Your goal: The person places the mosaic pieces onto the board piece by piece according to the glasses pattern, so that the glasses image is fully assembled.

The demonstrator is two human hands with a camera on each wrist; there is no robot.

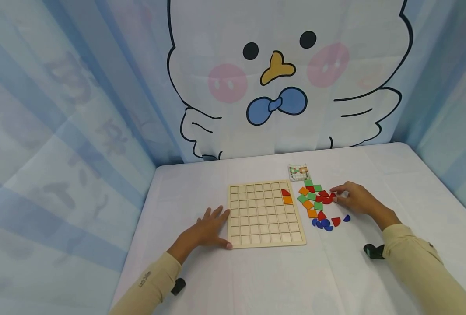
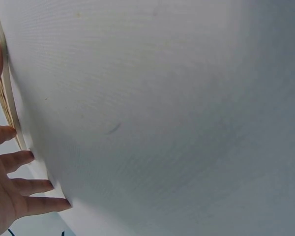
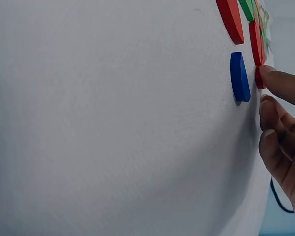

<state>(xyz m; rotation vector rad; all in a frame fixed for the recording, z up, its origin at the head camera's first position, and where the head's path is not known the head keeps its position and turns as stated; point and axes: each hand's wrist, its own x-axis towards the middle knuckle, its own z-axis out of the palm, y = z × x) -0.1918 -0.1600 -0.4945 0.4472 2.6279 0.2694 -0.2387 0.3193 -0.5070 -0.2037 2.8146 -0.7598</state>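
Observation:
A pale wooden grid board (image 1: 261,217) lies flat on the table. My left hand (image 1: 210,229) rests at its left edge with fingers spread, thumb near the lower left corner; the left wrist view shows the fingertips (image 2: 42,186) along the rim. On the board's right side sit a red quarter-circle tile (image 1: 285,192) and an orange square tile (image 1: 287,200). Right of the board, my right hand (image 1: 355,197) pinches a small red piece (image 3: 260,78) between thumb and finger, at the right end of the loose tiles. Its full shape is partly hidden by the fingers.
Loose green, orange and red tiles (image 1: 313,213) lie beside the board, with several blue pieces (image 1: 325,222) in front. A separate red piece (image 1: 336,222) and a blue piece (image 3: 239,77) lie nearer my right hand. A patterned card (image 1: 298,172) lies behind the tiles.

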